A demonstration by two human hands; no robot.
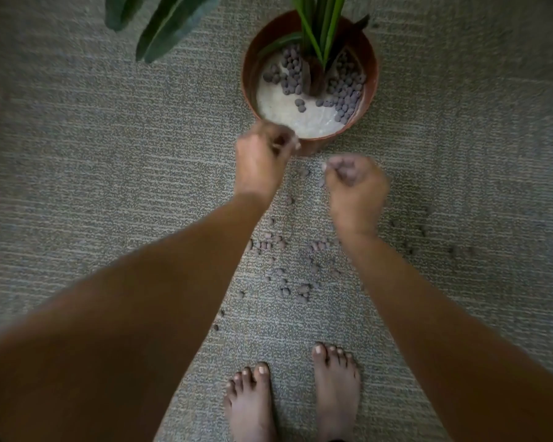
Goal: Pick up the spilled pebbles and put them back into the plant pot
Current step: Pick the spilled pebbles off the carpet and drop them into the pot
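A brown plant pot [372, 74] stands on the carpet, with green leaves, a pale filling and several grey-purple pebbles [345, 90] inside. More spilled pebbles [300, 290] lie scattered on the carpet between the pot and my feet. My left hand [262, 157] hovers at the pot's near rim, its fingers curled around what looks like a few pebbles, blurred by motion. Just in front of the pot and to the right, my right hand [355, 183] is curled into a fist over pebbles, above the carpet.
My bare feet [294, 397] stand on the grey-green carpet [109, 186] below the spill. Long dark leaves of another plant [163, 30] reach in at the top left. A few stray pebbles [422, 231] lie to the right of my right arm.
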